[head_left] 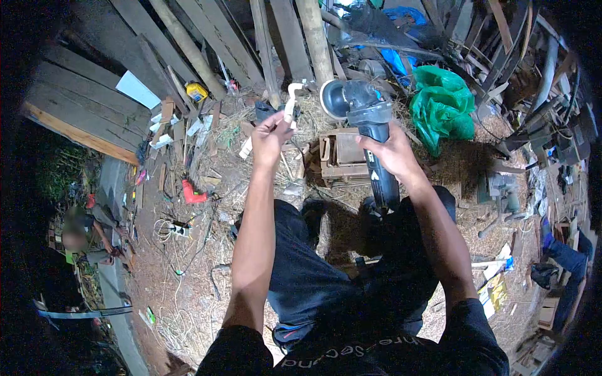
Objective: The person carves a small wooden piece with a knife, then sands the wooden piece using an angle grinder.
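My right hand (394, 150) is wrapped round the black body of an angle grinder (380, 178), whose round disc head (335, 100) points up and to the left. Between the fingertips of my left hand (271, 133) is a thin, pale curved piece (291, 103), which rises above the hand. Below and between the two hands, a small wooden box or stack of boards (345, 156) rests on the shaving-covered ground.
Planks (219, 37) lean at the back. A green plastic bag (442, 106) lies right of the grinder. On the left are a yellow tape measure (196, 92), a red object (194, 192) and cords. One person (100, 235) sits far left; another person's legs (567, 257) show far right.
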A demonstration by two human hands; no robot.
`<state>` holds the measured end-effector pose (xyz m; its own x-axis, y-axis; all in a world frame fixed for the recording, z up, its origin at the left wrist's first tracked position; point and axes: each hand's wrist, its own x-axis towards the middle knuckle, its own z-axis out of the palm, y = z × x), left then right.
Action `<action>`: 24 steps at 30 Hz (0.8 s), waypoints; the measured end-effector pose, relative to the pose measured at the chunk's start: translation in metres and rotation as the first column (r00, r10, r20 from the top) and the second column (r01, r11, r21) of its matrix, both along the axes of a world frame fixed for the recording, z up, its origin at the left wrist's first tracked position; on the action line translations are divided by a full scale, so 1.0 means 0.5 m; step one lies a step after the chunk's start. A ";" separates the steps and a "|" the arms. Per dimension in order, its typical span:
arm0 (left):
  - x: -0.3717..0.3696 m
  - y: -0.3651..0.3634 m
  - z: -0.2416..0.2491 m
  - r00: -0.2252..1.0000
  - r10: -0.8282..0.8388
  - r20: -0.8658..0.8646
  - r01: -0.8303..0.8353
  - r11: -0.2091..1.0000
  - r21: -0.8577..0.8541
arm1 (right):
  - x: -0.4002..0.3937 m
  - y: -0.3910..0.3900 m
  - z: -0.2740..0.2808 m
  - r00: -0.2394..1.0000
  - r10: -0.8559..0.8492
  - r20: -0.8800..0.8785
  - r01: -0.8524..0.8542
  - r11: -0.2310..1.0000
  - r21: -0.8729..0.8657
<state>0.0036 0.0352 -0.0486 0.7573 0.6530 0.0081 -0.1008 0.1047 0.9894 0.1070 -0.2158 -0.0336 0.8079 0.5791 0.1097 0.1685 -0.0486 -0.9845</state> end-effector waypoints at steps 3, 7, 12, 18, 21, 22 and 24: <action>-0.004 -0.010 0.001 0.996 -0.054 0.070 0.062 0.991 -0.115 | -0.001 0.005 -0.014 0.997 -0.047 0.065 0.044 0.998 0.036; 0.005 -0.008 -0.011 0.979 -0.161 0.128 0.193 0.935 -0.298 | -0.005 0.006 -0.009 0.989 -0.056 0.138 0.053 0.998 0.025; -0.005 -0.020 -0.005 0.971 -0.221 0.092 0.239 0.877 -0.417 | -0.013 0.011 -0.003 0.982 -0.072 0.172 0.072 0.997 0.007; -0.018 0.002 -0.014 0.967 -0.223 0.123 0.254 0.831 -0.495 | -0.005 0.012 -0.009 0.997 -0.070 0.034 0.068 0.996 0.058; -0.016 -0.010 -0.002 0.965 -0.221 0.141 0.262 0.832 -0.488 | -0.008 0.009 -0.008 0.989 -0.059 0.135 0.054 0.998 0.038; -0.014 -0.012 0.001 0.965 -0.229 0.130 0.264 0.834 -0.484 | -0.010 0.010 -0.008 0.981 -0.063 0.184 0.059 0.998 0.030; -0.013 -0.010 0.005 0.964 -0.245 0.105 0.266 0.839 -0.475 | -0.012 0.008 -0.008 0.977 -0.061 0.204 0.061 0.998 0.004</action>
<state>-0.0030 0.0303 -0.0462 0.9034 0.3659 -0.2236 -0.0415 0.5935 0.8037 0.1012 -0.2118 -0.0376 0.8024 0.5301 0.2741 0.3620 -0.0672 -0.9298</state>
